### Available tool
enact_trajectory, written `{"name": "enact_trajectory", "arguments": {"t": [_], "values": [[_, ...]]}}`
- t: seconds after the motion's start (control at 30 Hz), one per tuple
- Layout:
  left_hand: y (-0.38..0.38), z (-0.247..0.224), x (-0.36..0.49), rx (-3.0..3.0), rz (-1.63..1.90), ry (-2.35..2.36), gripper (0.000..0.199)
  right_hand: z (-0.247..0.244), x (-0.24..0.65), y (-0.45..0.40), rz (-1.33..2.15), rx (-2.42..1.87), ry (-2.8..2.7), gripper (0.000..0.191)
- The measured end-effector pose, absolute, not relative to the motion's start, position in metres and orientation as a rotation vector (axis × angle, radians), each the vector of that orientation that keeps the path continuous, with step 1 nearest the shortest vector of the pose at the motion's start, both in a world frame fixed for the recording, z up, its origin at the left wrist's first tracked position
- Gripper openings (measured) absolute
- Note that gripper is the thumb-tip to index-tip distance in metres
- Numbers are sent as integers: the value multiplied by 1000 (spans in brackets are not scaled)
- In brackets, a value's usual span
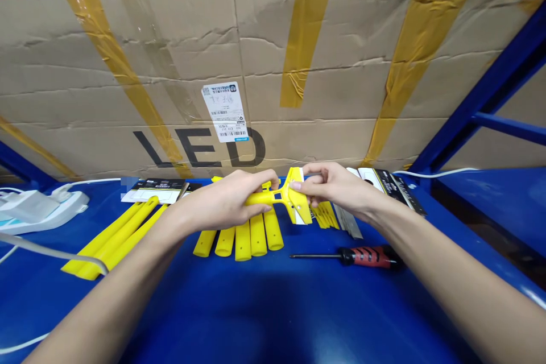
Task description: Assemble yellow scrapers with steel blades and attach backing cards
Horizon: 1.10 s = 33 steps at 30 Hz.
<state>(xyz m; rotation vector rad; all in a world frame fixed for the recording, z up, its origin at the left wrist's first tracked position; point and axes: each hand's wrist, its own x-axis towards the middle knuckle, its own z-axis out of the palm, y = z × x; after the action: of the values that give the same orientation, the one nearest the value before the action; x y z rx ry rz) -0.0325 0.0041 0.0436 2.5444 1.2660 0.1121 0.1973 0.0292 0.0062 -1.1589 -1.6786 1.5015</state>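
A yellow scraper is held up over the blue surface, its wide head to the right with a pale strip along the edge. My left hand is wrapped round its handle. At the head, my right hand pinches the upper edge between thumb and fingers. Under my left hand lie several yellow handles side by side. Small yellow pieces and grey metal blades lie below my right hand. Nearer to me rests a screwdriver with a red and black grip.
A large taped cardboard box stands behind the blue surface. At left are long yellow handles, printed packages and a white power strip with cables. More printed packages lie at right, beside the blue rack frame.
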Motion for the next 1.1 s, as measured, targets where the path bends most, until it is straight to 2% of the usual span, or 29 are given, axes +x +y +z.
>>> {"name": "enact_trajectory", "arguments": {"t": [0.23,0.53,0.8,1.1], "values": [[3,35,-22,2558,178,1257,39,4,195,26,1501,-1155,-1645,41],[4,33,-21,2538,195,1239,39,-1,194,28,1493,-1077,-1685,43],[9,30,-23,2612,180,1243,35,-2,204,31,1567,-953,-1820,36],[11,29,-25,2601,142,1276,41,-5,204,34,1416,-917,-1906,27]]}}
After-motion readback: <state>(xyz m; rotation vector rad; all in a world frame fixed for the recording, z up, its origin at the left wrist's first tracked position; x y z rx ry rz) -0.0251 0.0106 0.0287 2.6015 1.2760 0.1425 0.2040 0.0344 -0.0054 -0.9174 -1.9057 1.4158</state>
